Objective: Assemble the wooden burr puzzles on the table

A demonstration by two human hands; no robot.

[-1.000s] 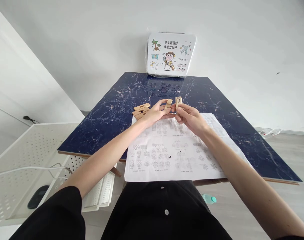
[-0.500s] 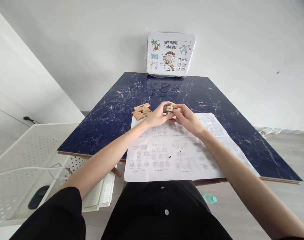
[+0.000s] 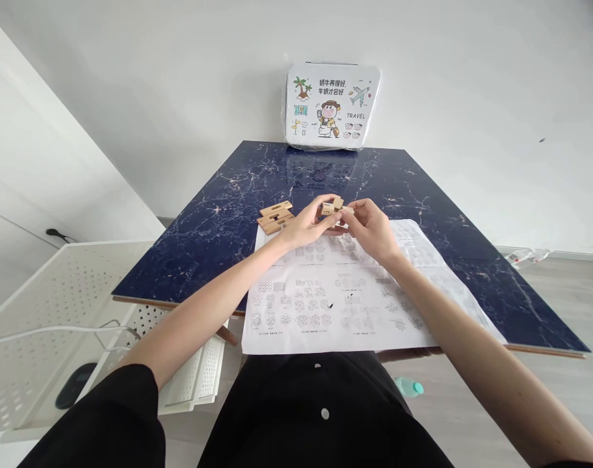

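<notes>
Wooden puzzle pieces (image 3: 328,208), joined in a small cross-like cluster with a dark mark on one end, sit between my two hands above the paper. My left hand (image 3: 309,220) is closed around the cluster from the left. From the right, my right hand (image 3: 371,226) pinches the end of a piece that sticks out of it; fingers partly hide where the pieces meet. Left of my left hand, several loose wooden puzzle pieces (image 3: 276,217) with cut-out notches lie side by side on the table. Beneath my hands spreads a printed instruction sheet (image 3: 296,312) with small grey diagrams.
The dark blue marbled table (image 3: 203,227) meets a white wall. A white cartoon-printed case (image 3: 333,107) leans there at the back. White perforated shelving (image 3: 72,279) with a cable stands at the left. Below the table's front edge, a bottle with a green cap (image 3: 409,387) is on the floor.
My right hand has shifted slightly right and its fingers have changed their hold. The wooden cluster has turned a little in my left hand, showing more of an upright piece.
</notes>
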